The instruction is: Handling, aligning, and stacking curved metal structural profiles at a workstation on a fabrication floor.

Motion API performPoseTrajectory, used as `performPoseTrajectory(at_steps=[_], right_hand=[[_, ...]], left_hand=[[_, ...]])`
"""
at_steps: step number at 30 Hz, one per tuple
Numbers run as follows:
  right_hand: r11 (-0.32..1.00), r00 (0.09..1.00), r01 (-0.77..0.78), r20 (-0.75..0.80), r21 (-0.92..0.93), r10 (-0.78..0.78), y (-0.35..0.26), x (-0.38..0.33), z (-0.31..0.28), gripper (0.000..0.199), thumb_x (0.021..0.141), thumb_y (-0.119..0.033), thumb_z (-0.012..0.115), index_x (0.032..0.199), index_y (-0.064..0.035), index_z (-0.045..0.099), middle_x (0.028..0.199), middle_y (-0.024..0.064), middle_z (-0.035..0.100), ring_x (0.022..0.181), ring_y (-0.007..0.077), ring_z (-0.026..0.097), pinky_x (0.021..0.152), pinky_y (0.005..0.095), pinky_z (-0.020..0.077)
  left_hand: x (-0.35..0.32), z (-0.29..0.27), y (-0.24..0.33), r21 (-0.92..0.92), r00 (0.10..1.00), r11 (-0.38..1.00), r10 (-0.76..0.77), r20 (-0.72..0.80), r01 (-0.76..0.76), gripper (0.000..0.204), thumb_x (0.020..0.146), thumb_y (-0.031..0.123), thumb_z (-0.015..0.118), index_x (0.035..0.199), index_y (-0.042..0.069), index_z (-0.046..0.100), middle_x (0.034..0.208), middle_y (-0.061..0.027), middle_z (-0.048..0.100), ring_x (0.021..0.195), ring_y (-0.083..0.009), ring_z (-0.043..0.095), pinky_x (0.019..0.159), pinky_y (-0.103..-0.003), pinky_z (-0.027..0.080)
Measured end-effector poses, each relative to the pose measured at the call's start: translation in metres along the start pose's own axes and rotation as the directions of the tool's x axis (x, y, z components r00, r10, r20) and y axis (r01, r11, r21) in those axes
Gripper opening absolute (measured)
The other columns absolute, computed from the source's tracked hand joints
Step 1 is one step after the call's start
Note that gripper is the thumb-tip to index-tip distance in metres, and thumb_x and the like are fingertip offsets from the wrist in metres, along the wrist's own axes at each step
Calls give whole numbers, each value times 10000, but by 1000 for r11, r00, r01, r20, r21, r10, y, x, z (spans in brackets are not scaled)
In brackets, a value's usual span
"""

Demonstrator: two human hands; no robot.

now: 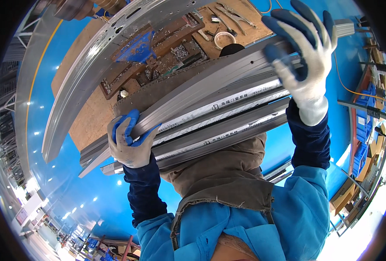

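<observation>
Both my hands wear white work gloves with blue palms. My left hand (131,140) is closed round the left part of a long grey metal profile (210,82), its fingers over the top edge. My right hand (306,65) is raised over the right part of the same profile, fingers spread and slightly blurred. Whether its thumb side touches the metal I cannot tell. Nearer my body, more grey profiles (225,140) lie side by side, some with white printed film (227,102) along them. They rest across the front of the bench, close against my brown apron (221,163).
Behind the profiles is a brown bench (86,124) with a metal fixture, a blue plate (136,50) and scattered shavings. Locking pliers (235,18) and a pale ring (224,40) lie at the back. Another long grey profile (82,71) spans the upper left. Blue bins (361,126) stand at far right.
</observation>
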State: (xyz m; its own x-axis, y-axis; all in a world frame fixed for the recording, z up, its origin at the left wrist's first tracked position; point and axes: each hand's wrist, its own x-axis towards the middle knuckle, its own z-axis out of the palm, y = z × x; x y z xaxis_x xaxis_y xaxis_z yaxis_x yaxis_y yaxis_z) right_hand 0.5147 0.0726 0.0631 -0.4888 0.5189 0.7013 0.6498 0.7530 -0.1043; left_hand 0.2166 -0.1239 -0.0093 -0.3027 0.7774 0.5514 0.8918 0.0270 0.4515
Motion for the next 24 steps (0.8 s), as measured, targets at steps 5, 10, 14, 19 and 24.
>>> performPoseTrajectory(at_steps=[5,10,14,19,24], right_hand=[[998,993,63,100,21,-65,-27,1,9,463,872,-474,584,1114,-96,697,1244,103,602,1288,352,473,1158,563,211],[984,990,-38,144,176,13,6,4,4,458,666,-101,664,1118,-163,702,1189,31,678,1338,274,478,1196,598,136],[990,991,78,101,120,-91,26,1,1,471,717,-123,619,1182,-165,683,1251,31,660,1342,263,474,1199,586,130],[988,993,112,25,104,-115,27,0,2,452,775,-185,580,1219,-169,663,1277,35,648,1345,257,472,1202,570,133],[986,991,136,-27,96,-134,23,6,2,446,813,-261,566,1241,-165,649,1277,39,647,1347,256,469,1203,557,145]], left_hand=[[10,-2,5,125,994,990,80,-71,-71,650,463,308,977,1022,164,679,969,-55,670,822,-210,651,696,-323,538],[20,-14,0,173,989,979,124,-83,-109,653,462,325,975,1025,172,680,965,-54,674,818,-204,653,677,-308,542],[26,-22,-5,182,988,976,135,-73,-120,662,459,331,974,1031,171,681,967,-51,678,822,-201,655,680,-304,544],[35,-24,-10,138,990,982,134,-54,-126,666,460,333,973,1036,167,682,975,-49,683,827,-201,658,683,-304,545],[42,-27,-13,123,993,987,112,-37,-107,659,458,329,973,1027,161,688,980,-49,685,832,-203,662,702,-313,547]])
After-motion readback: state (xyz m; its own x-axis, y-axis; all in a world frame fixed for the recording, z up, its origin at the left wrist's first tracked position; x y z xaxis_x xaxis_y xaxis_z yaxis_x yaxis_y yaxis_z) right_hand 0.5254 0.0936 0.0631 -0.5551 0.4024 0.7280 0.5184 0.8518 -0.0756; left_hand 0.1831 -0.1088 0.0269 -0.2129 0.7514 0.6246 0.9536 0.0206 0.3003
